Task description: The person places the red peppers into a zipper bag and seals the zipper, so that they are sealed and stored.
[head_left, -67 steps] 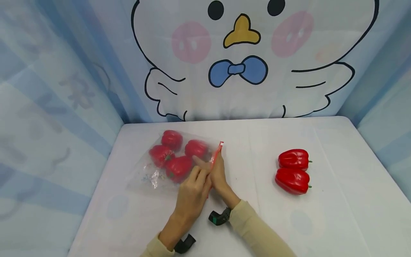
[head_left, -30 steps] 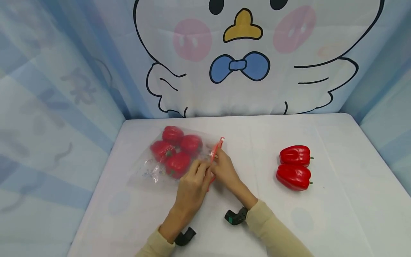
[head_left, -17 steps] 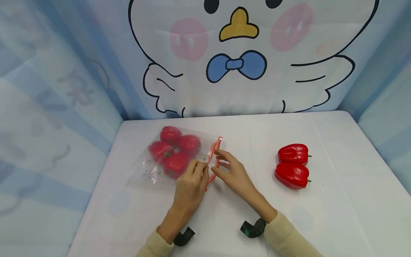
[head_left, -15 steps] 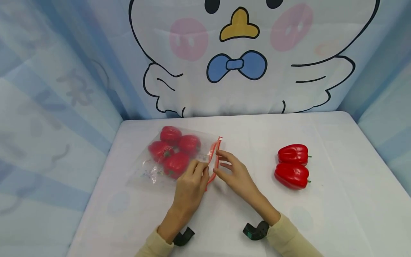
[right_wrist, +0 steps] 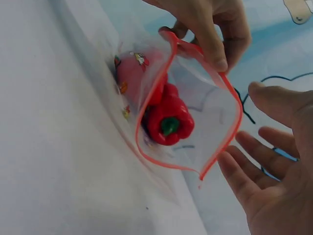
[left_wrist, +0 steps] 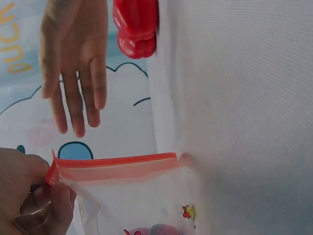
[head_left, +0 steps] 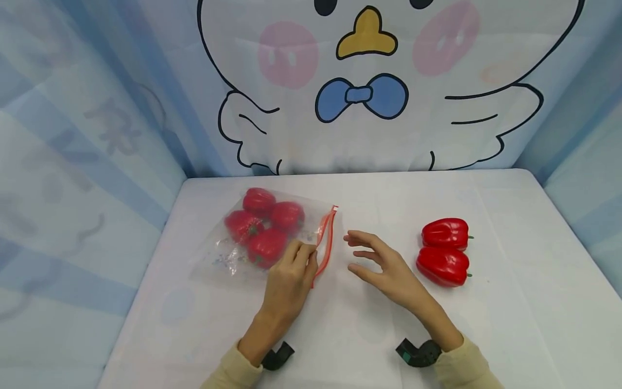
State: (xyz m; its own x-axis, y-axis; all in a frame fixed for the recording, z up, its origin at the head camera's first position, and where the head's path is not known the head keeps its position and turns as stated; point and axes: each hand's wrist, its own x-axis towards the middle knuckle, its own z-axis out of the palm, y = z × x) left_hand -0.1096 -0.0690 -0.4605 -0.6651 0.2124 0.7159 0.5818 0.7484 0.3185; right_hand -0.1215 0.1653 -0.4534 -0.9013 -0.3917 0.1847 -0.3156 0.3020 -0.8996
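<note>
A clear zip bag point(head_left: 218, 243) with a red-orange zip edge lies on the left of the table, several red bell peppers point(head_left: 267, 246) inside it. My left hand point(head_left: 289, 278) pinches the zip edge point(left_wrist: 117, 160) between thumb and fingers. In the right wrist view the bag's mouth gapes, and a bell pepper point(right_wrist: 168, 120) with a green stem shows through it. My right hand point(head_left: 389, 270) is apart from the bag, to its right, fingers spread and holding nothing. Two more red bell peppers, a rear one point(head_left: 444, 233) and a front one point(head_left: 443, 266), lie side by side farther right.
A white cloth covers the table point(head_left: 515, 324). Behind it hangs a curtain point(head_left: 359, 146) with a cartoon figure, and blue-white curtains point(head_left: 73, 216) flank both sides. A black wrist camera point(head_left: 419, 354) sits on the right wrist, another point(head_left: 278, 356) on the left.
My right hand worked at the zip edge, then let go and moved right, toward the two loose peppers. The bag's mouth has spread apart. My left hand has kept its hold.
</note>
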